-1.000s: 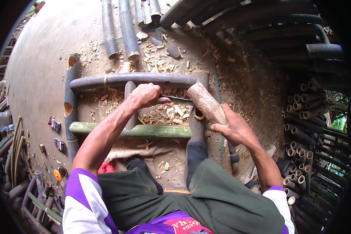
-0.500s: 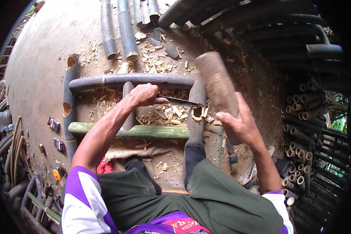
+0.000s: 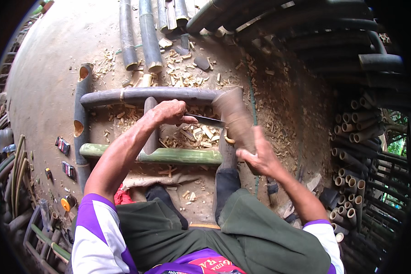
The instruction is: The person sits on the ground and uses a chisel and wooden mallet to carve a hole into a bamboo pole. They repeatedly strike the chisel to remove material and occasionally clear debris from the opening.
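My left hand (image 3: 171, 112) is closed round the handle of a knife (image 3: 208, 121) with a dark blade. It points right across the right post (image 3: 228, 157) of a bamboo frame, by a notch in that post. My right hand (image 3: 263, 157) grips a thick wooden mallet (image 3: 235, 114), blurred by motion. The mallet's head hides the post's upper part and the knife's tip, so I cannot tell whether they touch. A dark upper rail (image 3: 160, 93) and a green lower rail (image 3: 187, 155) run to the left post (image 3: 81, 128), which has cut holes.
Pale bamboo chips (image 3: 201, 134) litter the ground inside and beyond the frame. Bamboo poles (image 3: 148, 36) lie at the far side. Cut bamboo lengths (image 3: 351, 182) are stacked at the right. An orange-and-black tape measure (image 3: 68, 202) and small packs (image 3: 68, 170) lie at the left.
The mallet has swung left and down, from right of the post to over it, with my right hand moving the same way. My left hand and the knife have barely moved.
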